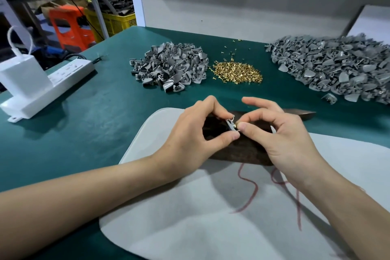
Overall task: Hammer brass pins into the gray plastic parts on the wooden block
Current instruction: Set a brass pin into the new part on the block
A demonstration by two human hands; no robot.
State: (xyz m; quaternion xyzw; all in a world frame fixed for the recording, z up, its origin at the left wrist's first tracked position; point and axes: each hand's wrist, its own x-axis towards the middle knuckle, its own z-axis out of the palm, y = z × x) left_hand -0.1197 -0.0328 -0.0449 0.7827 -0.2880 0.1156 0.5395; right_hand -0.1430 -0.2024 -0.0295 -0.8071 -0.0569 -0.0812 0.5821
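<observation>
Both hands meet over the dark wooden block (242, 150) on the table (95, 122). The left hand (196, 133) pinches a gray plastic part (230, 124), thumb underneath, and the right hand (280, 133) pinches a brass pin (236, 125) against it. Beyond lie loose brass pins (238, 73) between two heaps of gray parts (171, 65) — a white power strip (52, 82) sits far left.
</observation>
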